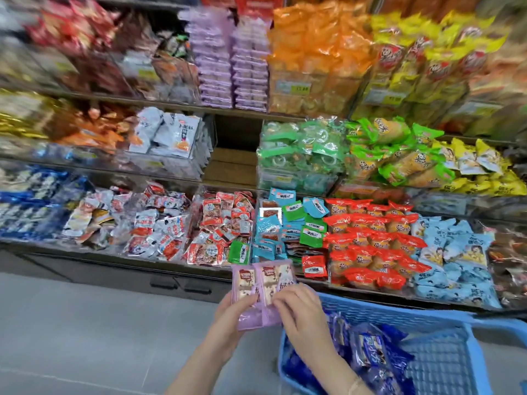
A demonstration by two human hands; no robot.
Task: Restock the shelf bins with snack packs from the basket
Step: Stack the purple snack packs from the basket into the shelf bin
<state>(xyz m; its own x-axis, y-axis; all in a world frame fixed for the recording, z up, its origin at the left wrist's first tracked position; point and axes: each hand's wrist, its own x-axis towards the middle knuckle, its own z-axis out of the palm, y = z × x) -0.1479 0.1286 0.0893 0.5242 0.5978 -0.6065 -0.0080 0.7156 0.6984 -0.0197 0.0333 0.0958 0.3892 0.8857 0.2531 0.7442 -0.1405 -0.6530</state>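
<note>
A small stack of purple snack packs (261, 283) is held upright in front of the lowest shelf. My left hand (233, 317) grips the stack from the left and below. My right hand (299, 306) pinches its right edge with fingertips. Below the right hand stands the blue plastic basket (445, 363), holding several dark blue packs (370, 352). High on the shelf, a clear bin (232, 64) holds tall stacks of matching purple packs.
Three shelf tiers carry clear bins of snacks: red-orange packs (370, 246), blue and green sachets (288, 226), pale blue bags (453, 258), green packs (302, 155). An empty gap (233, 163) sits mid-shelf. Grey floor (85, 323) lies to the left.
</note>
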